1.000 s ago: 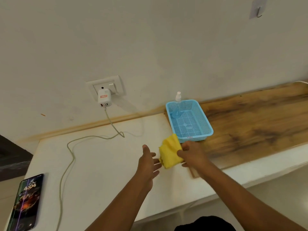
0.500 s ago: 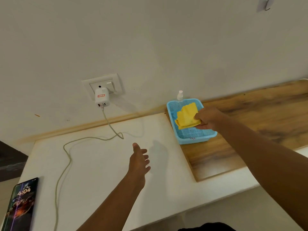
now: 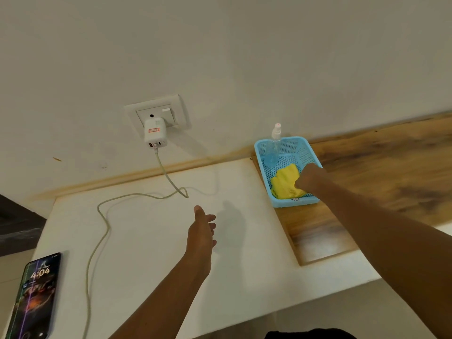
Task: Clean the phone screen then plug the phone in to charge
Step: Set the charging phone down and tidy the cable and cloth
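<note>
The phone (image 3: 34,297) lies face up with its screen lit at the counter's near left corner. A white charger (image 3: 154,133) sits in the wall socket, and its pale cable (image 3: 102,216) loops across the white counter toward the front left edge. My right hand (image 3: 309,177) reaches into the blue basket (image 3: 259,152) and holds the yellow cloth (image 3: 285,182) against the basket floor. My left hand (image 3: 201,231) hovers over the middle of the counter, fingers relaxed and holding nothing.
A clear spray bottle (image 3: 274,148) with blue liquid stands in the basket's far left corner. The basket rests on a wooden board (image 3: 381,172) covering the counter's right part. The wall runs close behind.
My right hand carried the yellow cloth from the counter's middle into the blue basket and lowered it to the basket floor. My left hand stayed roughly where it was.
</note>
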### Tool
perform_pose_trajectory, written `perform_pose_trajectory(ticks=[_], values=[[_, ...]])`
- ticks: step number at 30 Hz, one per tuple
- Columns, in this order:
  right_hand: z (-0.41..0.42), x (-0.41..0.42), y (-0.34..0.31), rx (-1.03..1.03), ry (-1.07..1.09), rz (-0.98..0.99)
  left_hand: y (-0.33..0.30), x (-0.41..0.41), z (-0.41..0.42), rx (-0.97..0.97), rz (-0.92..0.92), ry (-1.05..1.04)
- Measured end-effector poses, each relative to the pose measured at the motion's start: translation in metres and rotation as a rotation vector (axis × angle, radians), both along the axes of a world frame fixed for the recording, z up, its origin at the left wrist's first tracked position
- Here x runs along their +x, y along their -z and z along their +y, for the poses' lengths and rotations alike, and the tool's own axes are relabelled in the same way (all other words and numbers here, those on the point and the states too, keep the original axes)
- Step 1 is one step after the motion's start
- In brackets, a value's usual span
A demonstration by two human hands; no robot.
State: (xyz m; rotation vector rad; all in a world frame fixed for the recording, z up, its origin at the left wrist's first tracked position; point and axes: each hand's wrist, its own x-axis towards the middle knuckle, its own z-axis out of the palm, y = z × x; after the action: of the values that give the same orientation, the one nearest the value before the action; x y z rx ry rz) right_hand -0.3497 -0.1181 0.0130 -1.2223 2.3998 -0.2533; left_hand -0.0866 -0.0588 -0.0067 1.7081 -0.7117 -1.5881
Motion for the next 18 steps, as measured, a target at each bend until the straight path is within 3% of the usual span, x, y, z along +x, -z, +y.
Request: perform_pose_trajectory(ticks=[11, 18], values=[[0.006, 0.007, 0.003, 0.002, -0.067, 0.145, 0.002, 0.015, -0.003, 0.003, -0.009, -0.042], [0.010, 0.030, -0.021, -0.312, -0.077, 0.061, -0.011, 0.027, -0.003, -0.050, 0.024, -0.147]])
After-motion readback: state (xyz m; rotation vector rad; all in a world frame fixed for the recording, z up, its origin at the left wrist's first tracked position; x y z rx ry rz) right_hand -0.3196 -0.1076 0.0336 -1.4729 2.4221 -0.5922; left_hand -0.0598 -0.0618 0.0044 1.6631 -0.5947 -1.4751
